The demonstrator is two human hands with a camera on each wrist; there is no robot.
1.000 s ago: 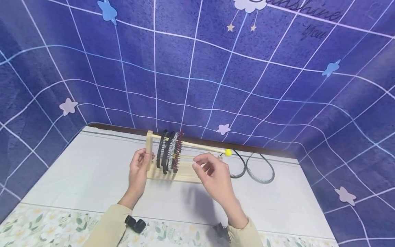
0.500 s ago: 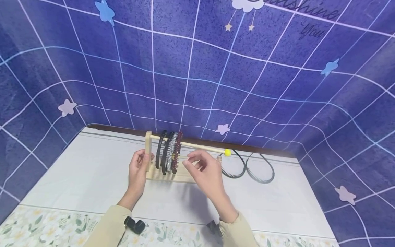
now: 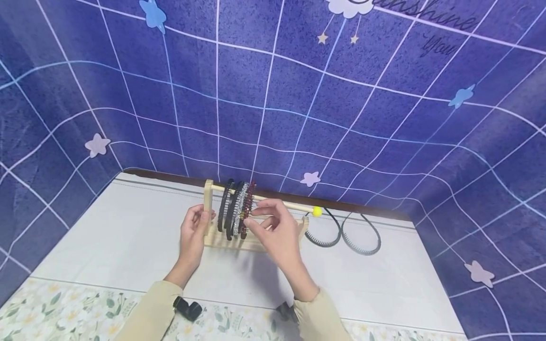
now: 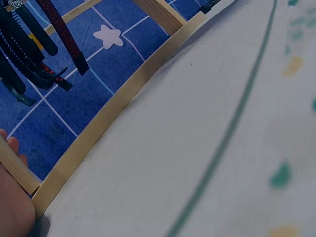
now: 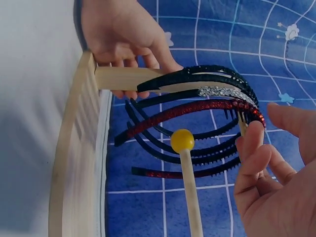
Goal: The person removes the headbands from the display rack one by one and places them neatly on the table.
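Observation:
My left hand (image 3: 192,239) grips the upright post (image 3: 207,208) of a wooden headband stand at its left end. Several headbands hang close together on the stand's rods: black ones (image 3: 222,213), a silver glittery one (image 5: 224,93) and a red one (image 5: 182,111) nearest the right hand. My right hand (image 3: 277,234) is at the red headband, thumb and forefinger spread on either side of its toothed top in the right wrist view. In that view a rod ending in a yellow ball (image 5: 182,141) points toward the camera. Curled fingers partly hide the red headband in the head view.
Two headbands, one black (image 3: 324,244) and one grey (image 3: 362,250), lie on the white table (image 3: 128,237) right of the stand. A floral cloth (image 3: 77,308) runs along the front. Blue star-patterned fabric (image 3: 273,94) rises behind the table.
My right hand has moved left along the stand, from open space near the rod's middle to the red headband. The left hand keeps its hold on the post.

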